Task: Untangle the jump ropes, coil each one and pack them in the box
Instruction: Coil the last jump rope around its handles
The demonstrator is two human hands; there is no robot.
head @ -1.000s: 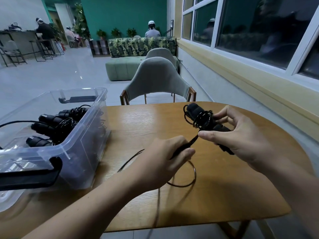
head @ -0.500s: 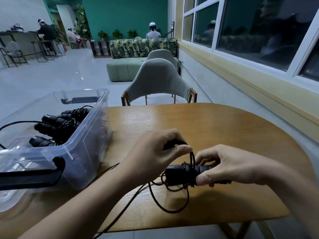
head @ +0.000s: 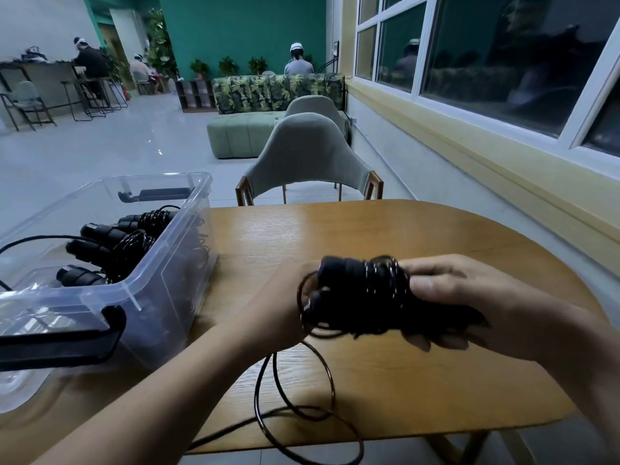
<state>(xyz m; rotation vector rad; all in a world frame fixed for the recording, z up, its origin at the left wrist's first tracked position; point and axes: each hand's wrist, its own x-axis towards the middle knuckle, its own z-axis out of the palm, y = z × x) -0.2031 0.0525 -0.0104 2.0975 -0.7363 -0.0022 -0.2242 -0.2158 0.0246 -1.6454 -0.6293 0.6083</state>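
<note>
A black jump rope [head: 364,290], its handles wrapped with several turns of cord, is held just above the wooden table [head: 385,236]. My right hand [head: 469,303] grips the handle bundle from the right. My left hand [head: 285,310] is behind the bundle's left end, holding the cord; its fingers are mostly hidden. Loose cord [head: 295,404] hangs in loops down over the table's front edge. A clear plastic box [head: 161,283] at the left holds several coiled black jump ropes [head: 114,243].
A black clip handle [head: 60,340] juts from the box's near end. A grey chair [head: 307,159] stands at the table's far side. A wall with windows runs along the right. People sit far off in the room.
Both hands rose slightly and moved right with the handles. More cord is wound round the bundle, and the loose loops shifted lower toward the table's front edge.
</note>
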